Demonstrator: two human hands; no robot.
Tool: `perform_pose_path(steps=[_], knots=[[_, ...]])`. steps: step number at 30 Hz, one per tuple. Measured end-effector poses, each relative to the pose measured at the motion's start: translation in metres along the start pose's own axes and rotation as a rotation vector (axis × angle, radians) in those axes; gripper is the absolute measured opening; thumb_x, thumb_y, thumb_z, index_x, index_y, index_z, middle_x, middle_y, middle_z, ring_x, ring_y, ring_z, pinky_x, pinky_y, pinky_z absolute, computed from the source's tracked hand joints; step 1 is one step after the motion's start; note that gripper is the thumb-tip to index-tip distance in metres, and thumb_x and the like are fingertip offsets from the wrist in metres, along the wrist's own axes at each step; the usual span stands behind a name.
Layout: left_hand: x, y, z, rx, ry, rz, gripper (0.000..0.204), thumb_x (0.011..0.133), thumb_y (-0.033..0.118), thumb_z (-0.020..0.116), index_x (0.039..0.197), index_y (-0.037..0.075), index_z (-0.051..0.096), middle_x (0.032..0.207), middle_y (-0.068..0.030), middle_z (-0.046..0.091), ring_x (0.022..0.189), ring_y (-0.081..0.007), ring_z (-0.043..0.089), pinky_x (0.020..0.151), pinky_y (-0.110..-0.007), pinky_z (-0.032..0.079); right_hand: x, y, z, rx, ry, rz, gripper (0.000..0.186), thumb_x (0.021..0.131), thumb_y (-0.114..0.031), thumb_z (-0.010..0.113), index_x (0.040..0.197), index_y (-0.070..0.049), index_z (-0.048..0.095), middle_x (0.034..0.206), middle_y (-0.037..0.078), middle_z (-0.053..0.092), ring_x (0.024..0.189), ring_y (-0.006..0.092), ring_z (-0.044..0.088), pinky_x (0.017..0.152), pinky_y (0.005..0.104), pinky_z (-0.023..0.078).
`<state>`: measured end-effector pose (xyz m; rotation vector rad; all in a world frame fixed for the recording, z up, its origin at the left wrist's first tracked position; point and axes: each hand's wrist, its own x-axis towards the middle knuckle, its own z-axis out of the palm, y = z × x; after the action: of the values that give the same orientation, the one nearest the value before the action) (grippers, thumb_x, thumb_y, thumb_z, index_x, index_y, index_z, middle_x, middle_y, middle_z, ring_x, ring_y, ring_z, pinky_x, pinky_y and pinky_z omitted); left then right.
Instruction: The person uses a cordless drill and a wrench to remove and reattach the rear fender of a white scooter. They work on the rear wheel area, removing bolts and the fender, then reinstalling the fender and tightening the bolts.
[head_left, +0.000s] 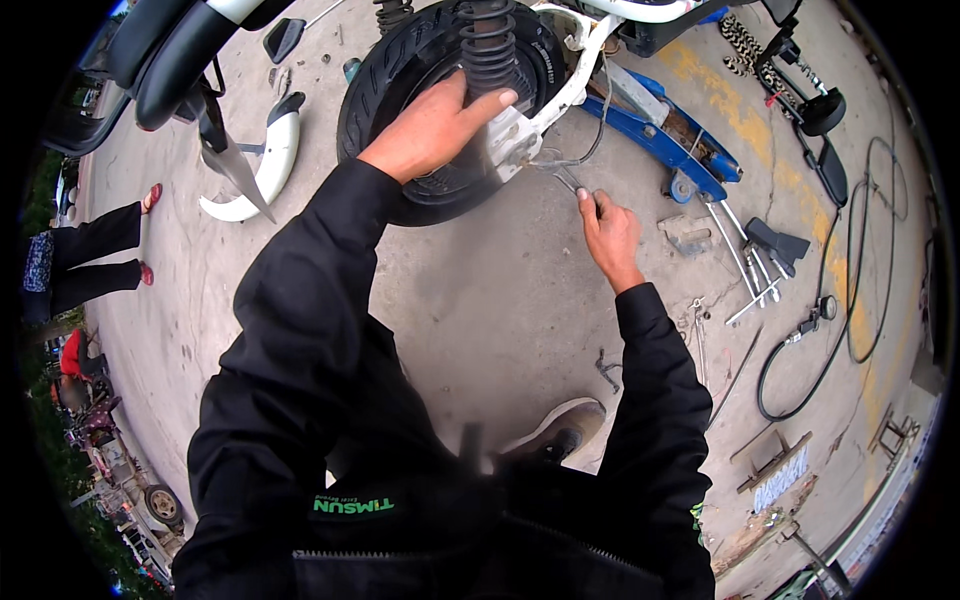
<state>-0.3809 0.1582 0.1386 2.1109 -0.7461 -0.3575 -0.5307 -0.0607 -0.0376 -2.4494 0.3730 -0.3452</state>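
My left hand (435,125) rests at the lower end of the black coil spring (488,45), thumb over it beside the white metal bracket (520,135), fingertips curled out of sight. Behind it is a black tyre (365,110) with its wheel. My right hand (612,235) is closed on a silver wrench (568,178), whose head is just below the bracket near a thin dark cable (592,150). A blue floor jack (680,150) lies to the right of the bracket.
Loose metal tools (740,270), a coiled hose (775,405) and dark parts (820,110) lie on the right. A white curved part (265,175) lies left of the wheel. A person in dark trousers (95,240) stands at far left; another in red (75,355) is lower.
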Motion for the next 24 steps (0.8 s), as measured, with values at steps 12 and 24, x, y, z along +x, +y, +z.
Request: perform_pose_path(steps=[12,24], knots=[[0.005,-0.004,0.001,0.026,0.001,0.037,0.057,0.098,0.043,0.057,0.128,-0.005,0.053,0.117,-0.0224,0.065,0.112,-0.0321,0.061,0.099,-0.037,0.043,0.109,-0.005,-0.052,-0.201,-0.181,-0.540,0.048,0.086,-0.050,0.069,0.073,-0.004,0.066,0.055,0.012,0.054,0.058,0.0328,0.048,0.068,0.0380,0.039],[0.006,0.001,0.001,-0.032,-0.035,-0.009,0.053,0.099,0.041,0.057,0.128,-0.003,0.054,0.118,-0.0200,0.065,0.110,-0.0293,0.062,0.099,-0.036,0.043,0.109,0.005,0.006,0.132,-0.344,-0.309,0.047,0.083,-0.047,0.074,0.076,-0.002,0.065,0.064,0.019,0.055,0.064,0.0409,0.051,0.060,0.0457,0.042]])
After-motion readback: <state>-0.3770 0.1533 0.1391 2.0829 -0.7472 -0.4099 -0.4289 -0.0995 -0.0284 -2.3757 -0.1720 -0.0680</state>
